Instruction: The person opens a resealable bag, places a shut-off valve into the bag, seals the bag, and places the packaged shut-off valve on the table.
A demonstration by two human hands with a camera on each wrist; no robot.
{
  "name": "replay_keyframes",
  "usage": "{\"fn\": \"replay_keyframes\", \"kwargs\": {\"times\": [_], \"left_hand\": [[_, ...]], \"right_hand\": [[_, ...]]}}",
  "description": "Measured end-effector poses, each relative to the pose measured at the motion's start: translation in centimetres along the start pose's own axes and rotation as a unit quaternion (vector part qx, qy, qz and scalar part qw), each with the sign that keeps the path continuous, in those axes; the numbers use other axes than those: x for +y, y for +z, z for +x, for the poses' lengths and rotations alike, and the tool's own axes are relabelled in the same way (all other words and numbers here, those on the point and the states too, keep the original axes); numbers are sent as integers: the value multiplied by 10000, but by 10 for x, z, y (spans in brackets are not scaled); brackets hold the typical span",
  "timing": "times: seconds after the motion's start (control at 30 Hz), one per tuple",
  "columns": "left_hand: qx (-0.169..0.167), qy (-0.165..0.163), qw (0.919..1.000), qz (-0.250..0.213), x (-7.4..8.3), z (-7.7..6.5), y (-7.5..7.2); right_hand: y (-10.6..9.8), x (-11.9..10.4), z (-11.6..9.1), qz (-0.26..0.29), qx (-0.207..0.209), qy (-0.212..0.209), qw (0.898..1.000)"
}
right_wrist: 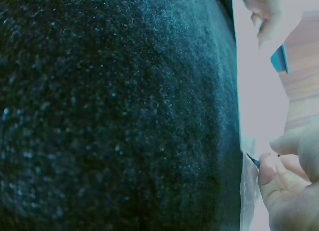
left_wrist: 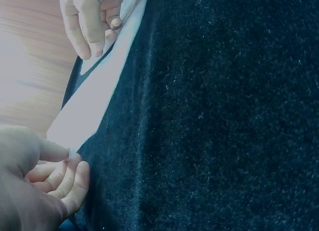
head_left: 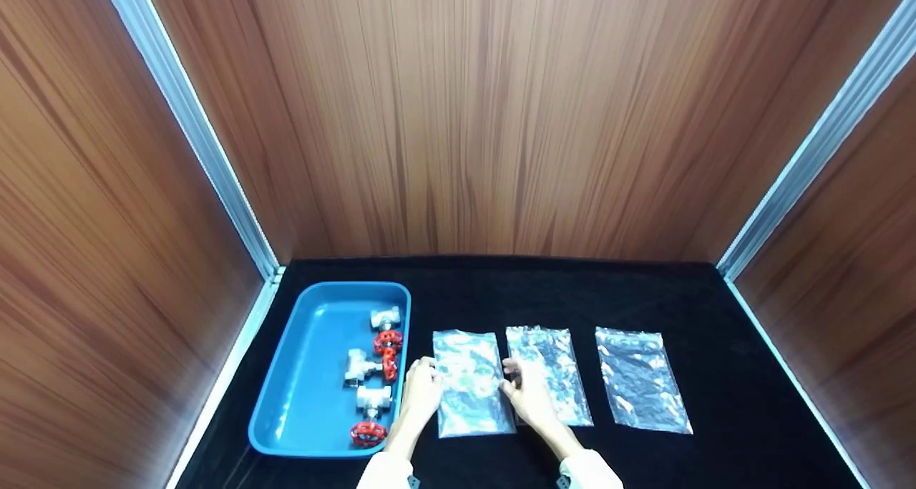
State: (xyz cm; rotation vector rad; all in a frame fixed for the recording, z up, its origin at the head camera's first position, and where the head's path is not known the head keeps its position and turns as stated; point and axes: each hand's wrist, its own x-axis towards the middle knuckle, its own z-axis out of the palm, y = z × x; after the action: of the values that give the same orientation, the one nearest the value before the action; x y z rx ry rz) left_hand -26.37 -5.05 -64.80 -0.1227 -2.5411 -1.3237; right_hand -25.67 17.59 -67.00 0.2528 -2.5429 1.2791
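Note:
My left hand [head_left: 424, 390] is at the left edge of a clear plastic bag [head_left: 472, 385] lying flat. In the left wrist view, the left thumb and fingers [left_wrist: 77, 178] pinch the bag's edge. Across the bag, my right hand [head_left: 528, 392] is by its right edge, partly over a second clear bag [head_left: 565, 374]. A gap shows between the right thumb and index finger [right_wrist: 267, 171] in the right wrist view, with nothing gripped there.
A blue tray [head_left: 286, 374] stands on the left, holding three metal valves with red handwheels, among them the front valve [head_left: 368, 432]. Farther right lies a third clear bag [head_left: 642, 380]. Black cloth [head_left: 744, 374] covers the table, and wooden panels [head_left: 486, 117] enclose it.

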Motion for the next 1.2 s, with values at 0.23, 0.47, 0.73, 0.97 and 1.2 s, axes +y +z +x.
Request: {"fn": "replay_keyframes", "kwargs": {"times": [0.23, 0.47, 0.73, 0.97, 1.2], "left_hand": [[264, 455, 9975, -480, -3, -3, 1], [155, 183, 9980, -586, -1, -4, 2], [78, -89, 9985, -530, 7, -3, -1], [318, -36, 9980, -540, 9, -1, -1], [471, 322, 9951, -803, -11, 8, 10]], "right_hand": [[-1, -1, 2, 175, -106, 493, 9986], [-5, 0, 3, 662, -221, 703, 9951], [-12, -3, 3, 905, 4, 857, 9922], [-17, -6, 7, 784, 336, 603, 9945], [-22, -8, 10, 1117, 561, 356, 9915]]}}
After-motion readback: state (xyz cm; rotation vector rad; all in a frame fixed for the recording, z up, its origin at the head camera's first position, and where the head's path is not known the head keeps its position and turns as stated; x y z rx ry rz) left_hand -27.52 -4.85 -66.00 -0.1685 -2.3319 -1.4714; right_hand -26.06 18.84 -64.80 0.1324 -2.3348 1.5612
